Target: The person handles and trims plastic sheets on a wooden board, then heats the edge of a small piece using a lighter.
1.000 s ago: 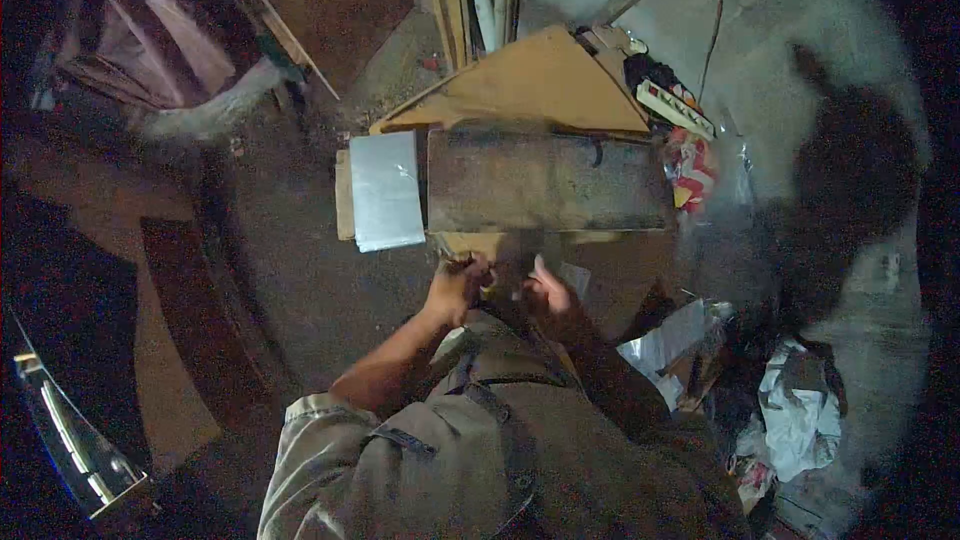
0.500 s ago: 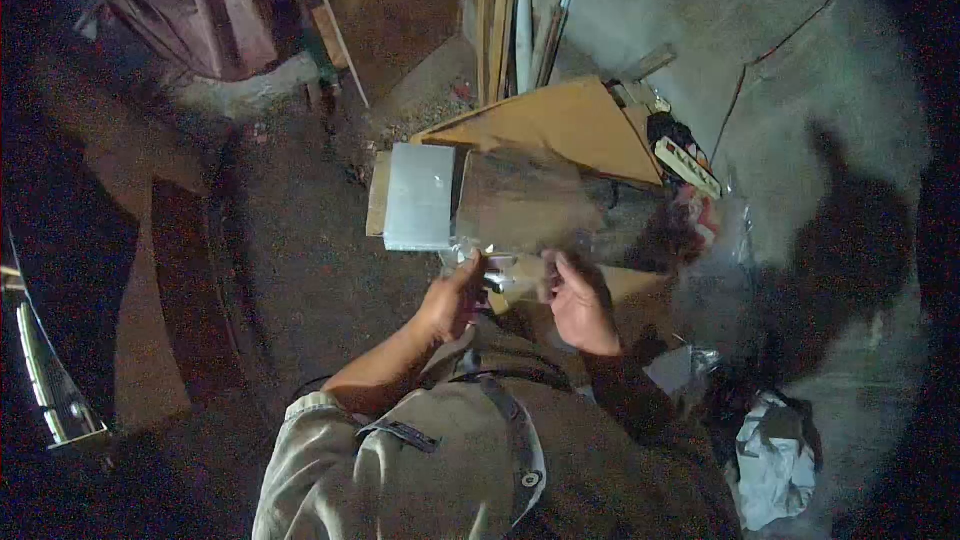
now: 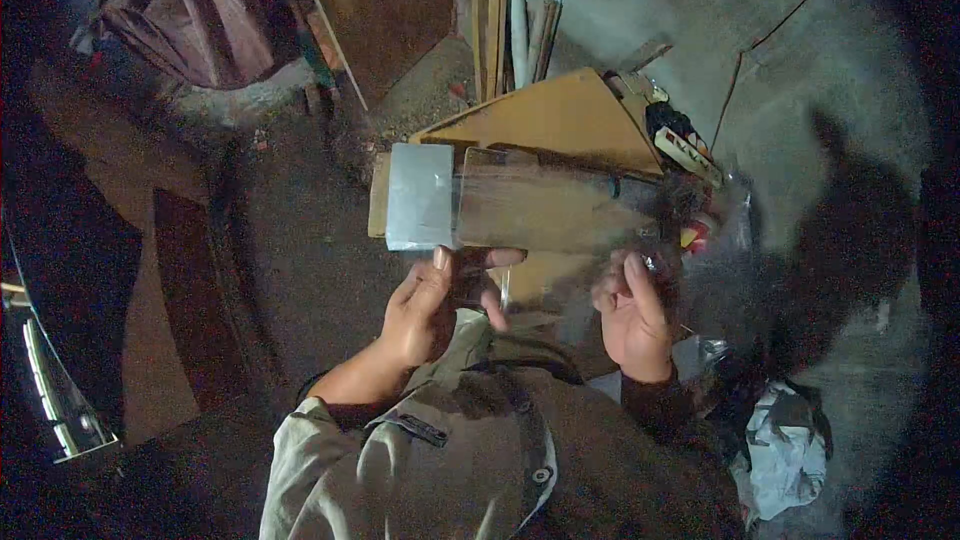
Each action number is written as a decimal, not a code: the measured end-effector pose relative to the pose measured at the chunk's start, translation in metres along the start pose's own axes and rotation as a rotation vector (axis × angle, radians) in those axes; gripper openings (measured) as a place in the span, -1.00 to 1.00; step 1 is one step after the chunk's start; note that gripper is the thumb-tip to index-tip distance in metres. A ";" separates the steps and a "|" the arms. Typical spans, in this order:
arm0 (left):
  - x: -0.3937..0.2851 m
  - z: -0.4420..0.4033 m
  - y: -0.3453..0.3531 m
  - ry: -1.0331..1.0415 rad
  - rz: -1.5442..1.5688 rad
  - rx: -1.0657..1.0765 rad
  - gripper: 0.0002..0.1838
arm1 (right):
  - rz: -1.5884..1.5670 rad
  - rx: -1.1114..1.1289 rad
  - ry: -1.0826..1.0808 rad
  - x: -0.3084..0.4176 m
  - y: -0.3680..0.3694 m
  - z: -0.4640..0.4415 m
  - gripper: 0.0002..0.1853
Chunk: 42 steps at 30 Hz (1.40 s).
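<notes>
The left hand (image 3: 425, 302) is at the near edge of the surface (image 3: 540, 225), toward its left corner, thumb raised and fingers spread to the right. A thin clear strip (image 3: 505, 286) shows beside those fingers; whether they touch it, I cannot tell. The right hand (image 3: 637, 315) is well apart, near the right corner of the same edge, fingers curled in toward the thumb. A shiny bit of clear plastic (image 3: 650, 263) shows at its fingertips; blur hides whether they pinch it.

A stack of pale plastic sheets (image 3: 420, 196) lies at the surface's left edge, its near end just beside the left thumb, with cardboard (image 3: 379, 205) showing along its outer side. Beyond the far edge is a tan triangular board (image 3: 560, 120); past the right edge is a red and yellow wrapper (image 3: 695, 234).
</notes>
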<state>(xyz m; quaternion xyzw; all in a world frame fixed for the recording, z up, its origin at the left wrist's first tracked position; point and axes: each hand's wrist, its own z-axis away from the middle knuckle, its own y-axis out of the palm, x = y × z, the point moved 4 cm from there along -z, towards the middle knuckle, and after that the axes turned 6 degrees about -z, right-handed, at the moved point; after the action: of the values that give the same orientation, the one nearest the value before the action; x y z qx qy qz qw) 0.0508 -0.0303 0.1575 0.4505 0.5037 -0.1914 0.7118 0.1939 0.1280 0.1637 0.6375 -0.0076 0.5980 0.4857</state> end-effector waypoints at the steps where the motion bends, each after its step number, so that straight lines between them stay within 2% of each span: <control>1: -0.004 0.002 0.002 -0.005 0.017 -0.020 -0.30 | -0.011 -0.075 0.012 0.003 0.005 0.003 -0.80; 5: -0.010 0.005 0.004 -0.019 0.063 -0.001 -0.26 | -0.078 0.039 0.046 0.001 0.006 0.007 -0.80; 7: -0.012 0.006 0.005 -0.020 0.045 0.014 -0.26 | -0.162 0.086 -0.138 0.003 0.020 0.011 -0.79; 8: -0.012 0.007 0.005 -0.021 0.026 0.029 -0.25 | -0.162 0.085 -0.139 0.000 0.022 0.012 -0.79; 9: -0.009 0.007 0.004 -0.022 0.026 0.030 -0.25 | -0.026 0.147 -0.155 -0.003 0.025 0.013 -0.78; 12: -0.004 0.009 0.002 0.011 0.036 0.030 -0.34 | 0.086 0.220 -0.152 -0.008 0.033 0.015 -0.82; 14: -0.007 0.010 0.006 -0.016 0.069 -0.004 -0.26 | 0.308 0.162 0.034 -0.009 0.037 0.017 -0.86; 15: -0.007 0.011 0.004 -0.016 0.070 -0.005 -0.26 | 0.295 0.084 0.044 -0.011 0.038 0.018 -0.88; 25: -0.012 0.013 -0.004 0.023 0.038 0.014 -0.32 | 0.352 0.069 -0.084 -0.010 0.051 0.021 -0.92; 27: -0.012 0.014 -0.006 0.040 0.031 0.017 -0.32 | 0.275 0.005 -0.099 -0.011 0.051 0.022 -0.92; 29: -0.007 0.017 -0.010 -0.022 0.048 0.022 -0.33 | 0.265 0.014 -0.092 -0.011 0.050 0.022 -0.92; 35: -0.014 0.012 -0.005 -0.030 0.071 -0.065 -0.35 | 0.317 0.011 -0.086 -0.009 0.051 0.019 -0.91; 38: -0.010 0.010 -0.005 0.010 0.045 -0.014 -0.34 | 0.332 0.000 -0.043 -0.009 0.047 0.019 -0.88; 40: 0.000 0.013 -0.018 -0.117 -0.065 -0.033 -0.33 | 0.317 -0.019 -0.017 -0.011 0.041 0.018 -0.86; 42: -0.004 0.011 -0.010 -0.051 0.135 0.055 -0.31 | 0.239 0.043 -0.017 -0.012 0.036 0.016 -0.84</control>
<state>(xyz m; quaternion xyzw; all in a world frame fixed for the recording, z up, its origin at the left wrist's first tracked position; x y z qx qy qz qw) 0.0483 -0.0457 0.1575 0.4979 0.4483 -0.1681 0.7231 0.1807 0.0919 0.1795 0.6475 -0.0748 0.6462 0.3970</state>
